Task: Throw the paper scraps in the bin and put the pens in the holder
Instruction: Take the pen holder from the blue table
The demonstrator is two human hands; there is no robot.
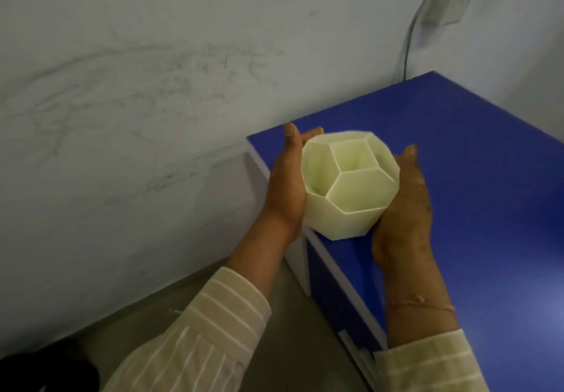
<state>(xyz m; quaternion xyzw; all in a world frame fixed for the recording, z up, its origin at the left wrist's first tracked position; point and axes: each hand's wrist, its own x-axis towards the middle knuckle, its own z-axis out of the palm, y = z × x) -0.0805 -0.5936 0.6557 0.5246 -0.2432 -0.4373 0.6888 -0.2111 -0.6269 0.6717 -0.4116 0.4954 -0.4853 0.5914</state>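
Observation:
A pale yellow-green pen holder (348, 187) with three honeycomb compartments is held between both hands over the left corner of a blue table (476, 178). My left hand (285, 184) presses on its left side and my right hand (403, 208) cups its right side and base. All three compartments look empty. No pens, paper scraps or bin are in view.
A scuffed white wall (137, 101) runs close behind and to the left of the table. A grey cable (409, 34) hangs down the wall to the table's far corner. Bare floor (299, 346) lies below the table's left edge, with a dark object (45, 373) at bottom left.

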